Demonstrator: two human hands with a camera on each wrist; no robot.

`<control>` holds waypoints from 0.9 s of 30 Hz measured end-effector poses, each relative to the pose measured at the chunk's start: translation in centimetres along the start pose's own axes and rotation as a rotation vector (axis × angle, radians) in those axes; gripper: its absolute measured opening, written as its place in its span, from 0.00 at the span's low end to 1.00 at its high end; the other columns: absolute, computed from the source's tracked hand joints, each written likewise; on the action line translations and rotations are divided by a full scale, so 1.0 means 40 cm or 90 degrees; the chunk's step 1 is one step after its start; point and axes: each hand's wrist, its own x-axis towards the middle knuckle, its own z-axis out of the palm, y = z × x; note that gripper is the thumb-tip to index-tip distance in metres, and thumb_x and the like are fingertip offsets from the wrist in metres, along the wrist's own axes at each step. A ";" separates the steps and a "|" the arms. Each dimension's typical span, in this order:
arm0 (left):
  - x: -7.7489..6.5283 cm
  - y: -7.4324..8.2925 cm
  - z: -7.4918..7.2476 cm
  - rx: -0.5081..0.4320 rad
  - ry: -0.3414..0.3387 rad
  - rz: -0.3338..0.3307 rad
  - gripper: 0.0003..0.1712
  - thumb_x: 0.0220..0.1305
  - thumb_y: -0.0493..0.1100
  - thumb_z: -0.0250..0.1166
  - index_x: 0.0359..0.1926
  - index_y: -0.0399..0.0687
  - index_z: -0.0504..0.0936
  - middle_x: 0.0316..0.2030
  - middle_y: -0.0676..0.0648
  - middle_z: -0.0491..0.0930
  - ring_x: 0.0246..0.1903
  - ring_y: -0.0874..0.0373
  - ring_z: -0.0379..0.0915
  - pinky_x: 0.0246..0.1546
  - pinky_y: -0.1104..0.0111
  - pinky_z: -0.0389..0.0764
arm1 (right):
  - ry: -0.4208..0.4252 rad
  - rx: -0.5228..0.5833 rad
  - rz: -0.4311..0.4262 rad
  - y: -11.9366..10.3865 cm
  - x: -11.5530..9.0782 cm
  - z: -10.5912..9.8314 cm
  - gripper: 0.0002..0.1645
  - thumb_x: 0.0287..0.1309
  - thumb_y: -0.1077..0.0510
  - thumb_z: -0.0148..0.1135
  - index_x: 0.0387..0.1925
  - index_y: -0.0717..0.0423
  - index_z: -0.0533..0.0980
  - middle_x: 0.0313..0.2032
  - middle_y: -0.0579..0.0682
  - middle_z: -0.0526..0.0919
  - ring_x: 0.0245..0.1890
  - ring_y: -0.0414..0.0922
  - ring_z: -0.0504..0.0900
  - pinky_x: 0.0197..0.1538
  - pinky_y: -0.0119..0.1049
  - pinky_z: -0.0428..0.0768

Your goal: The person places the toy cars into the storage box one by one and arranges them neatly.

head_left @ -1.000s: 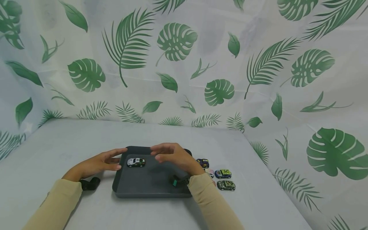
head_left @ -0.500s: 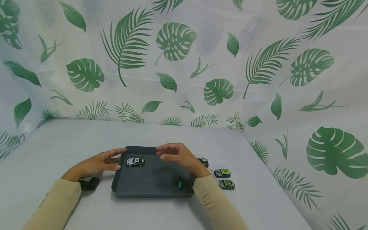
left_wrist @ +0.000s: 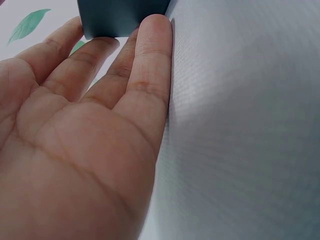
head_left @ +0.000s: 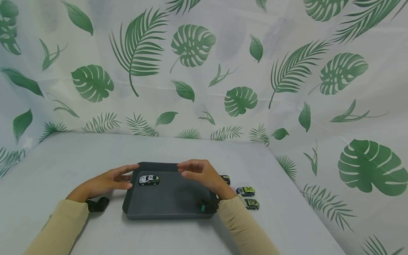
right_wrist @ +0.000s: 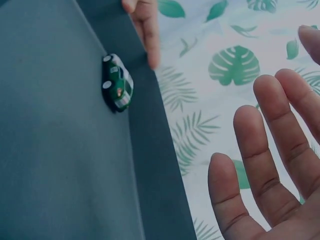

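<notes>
A dark grey tray [head_left: 165,209] lies on the white table, with a white and green toy car [head_left: 149,180] near its far left corner. My left hand [head_left: 103,182] rests at the tray's left side, its fingertips touching the wall; in the left wrist view the fingers [left_wrist: 145,75] look fairly straight against the dark wall. Above the tray's right half hovers my right hand [head_left: 204,175], holding nothing. Its fingers [right_wrist: 272,125] are loosely extended in the right wrist view, apart from the toy car [right_wrist: 118,82].
To the right of the tray sit several toy cars, among them a blue and yellow one [head_left: 245,191] and a camouflage one [head_left: 252,204]. My right forearm partly hides others. A leaf-patterned cloth [head_left: 191,81] hangs behind the table.
My right hand has drifted rightward over the tray, away from the white and green toy car. The left hand keeps its place at the tray's left side.
</notes>
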 end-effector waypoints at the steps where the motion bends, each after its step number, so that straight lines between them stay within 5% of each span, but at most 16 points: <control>1: 0.000 0.000 0.000 0.001 0.000 0.002 0.51 0.75 0.45 0.71 0.86 0.38 0.52 0.84 0.26 0.47 0.79 0.22 0.51 0.72 0.29 0.62 | -0.001 0.001 -0.003 -0.001 -0.002 -0.002 0.28 0.73 0.59 0.69 0.65 0.74 0.78 0.60 0.72 0.84 0.65 0.72 0.79 0.63 0.42 0.84; 6: 0.000 -0.002 -0.001 0.002 0.000 0.002 0.50 0.75 0.45 0.71 0.86 0.39 0.52 0.84 0.27 0.46 0.79 0.21 0.51 0.71 0.29 0.63 | 0.002 -0.009 -0.002 -0.003 -0.017 -0.015 0.26 0.71 0.57 0.71 0.64 0.69 0.81 0.57 0.66 0.87 0.61 0.67 0.83 0.60 0.41 0.85; 11: 0.000 -0.004 -0.003 0.005 0.002 0.000 0.50 0.76 0.45 0.71 0.86 0.39 0.53 0.84 0.27 0.45 0.78 0.21 0.52 0.71 0.29 0.64 | 0.010 -0.026 0.008 -0.004 -0.032 -0.030 0.28 0.70 0.58 0.72 0.65 0.70 0.80 0.59 0.71 0.84 0.58 0.58 0.86 0.59 0.39 0.85; 23: 0.002 -0.008 -0.001 -0.002 0.000 -0.001 0.50 0.76 0.45 0.70 0.86 0.38 0.51 0.83 0.26 0.48 0.78 0.21 0.52 0.71 0.35 0.69 | 0.024 -0.050 0.003 0.004 -0.066 -0.066 0.26 0.71 0.59 0.71 0.63 0.71 0.80 0.58 0.73 0.84 0.57 0.62 0.86 0.57 0.39 0.86; 27: 0.004 -0.007 0.001 -0.007 -0.002 -0.004 0.50 0.76 0.45 0.70 0.86 0.37 0.51 0.83 0.25 0.47 0.78 0.21 0.52 0.71 0.35 0.69 | 0.031 -0.057 0.008 0.003 -0.078 -0.076 0.25 0.71 0.59 0.71 0.63 0.69 0.81 0.58 0.74 0.84 0.55 0.56 0.88 0.56 0.39 0.86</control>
